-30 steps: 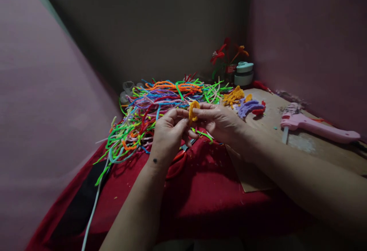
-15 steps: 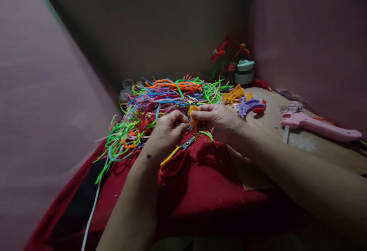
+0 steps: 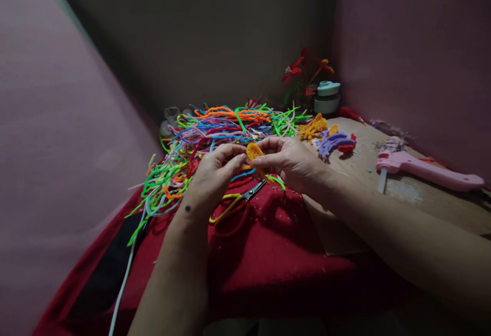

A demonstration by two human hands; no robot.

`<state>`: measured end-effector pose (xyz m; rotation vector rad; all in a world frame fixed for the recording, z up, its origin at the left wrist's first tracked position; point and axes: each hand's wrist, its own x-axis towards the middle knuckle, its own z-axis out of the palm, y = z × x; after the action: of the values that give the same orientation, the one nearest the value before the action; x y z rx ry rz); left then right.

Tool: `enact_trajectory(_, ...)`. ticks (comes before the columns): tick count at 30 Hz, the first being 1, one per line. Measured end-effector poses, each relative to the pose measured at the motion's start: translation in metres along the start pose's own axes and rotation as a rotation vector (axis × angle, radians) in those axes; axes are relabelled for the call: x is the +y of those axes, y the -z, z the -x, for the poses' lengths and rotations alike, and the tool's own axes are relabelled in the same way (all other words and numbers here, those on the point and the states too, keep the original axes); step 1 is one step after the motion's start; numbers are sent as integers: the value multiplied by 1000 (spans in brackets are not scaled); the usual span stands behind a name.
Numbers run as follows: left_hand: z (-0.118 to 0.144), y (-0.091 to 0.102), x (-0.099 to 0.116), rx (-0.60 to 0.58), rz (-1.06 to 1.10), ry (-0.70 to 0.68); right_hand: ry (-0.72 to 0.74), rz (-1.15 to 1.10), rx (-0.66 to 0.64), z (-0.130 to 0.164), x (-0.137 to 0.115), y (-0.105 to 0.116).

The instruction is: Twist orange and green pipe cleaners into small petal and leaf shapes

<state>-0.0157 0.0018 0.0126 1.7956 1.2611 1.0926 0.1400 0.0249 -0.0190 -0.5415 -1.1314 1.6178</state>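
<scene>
Between my two hands is an orange pipe cleaner (image 3: 253, 151), bent into a rounded, petal-like loop with a loose end below it. My right hand (image 3: 287, 161) pinches the loop between thumb and fingers from the right. From the left, my left hand (image 3: 219, 168) is closed, with thumb and forefinger at the loop's edge; its exact hold is partly hidden. Just below the hands, scissors (image 3: 241, 204) with one yellow and one red handle lie on the red cloth (image 3: 264, 259). A big heap of colourful pipe cleaners (image 3: 226, 124) spreads behind my hands.
On the right, a board (image 3: 433, 208) carries a pink glue gun (image 3: 422, 168), an orange bundle (image 3: 313, 127) and a purple bundle (image 3: 333, 142) of bent pipe cleaners. Behind stand a mint-lidded container (image 3: 327, 98) and red flowers (image 3: 293, 70). A white cable (image 3: 125, 290) runs along the left.
The orange loop has tilted and shifted slightly left and down. My left hand has turned and moved a little left, baring more of the scissors' yellow handle.
</scene>
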Motion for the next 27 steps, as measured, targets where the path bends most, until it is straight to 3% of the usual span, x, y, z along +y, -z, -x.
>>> enact_trajectory(4, 1, -1, -1, -66, 300, 64, -46, 45, -6, 2, -3, -2)
enact_trajectory(12, 3, 0, -1, -78, 384, 34, -155, -29, -79, 3, -4, 0)
enact_trajectory(18, 4, 0, 2, -62, 290, 20, -197, -2, -80, 2, -5, 0)
enact_trajectory(27, 3, -11, 5, 129, 7, -15, -185, 215, -157, 4, -3, 2)
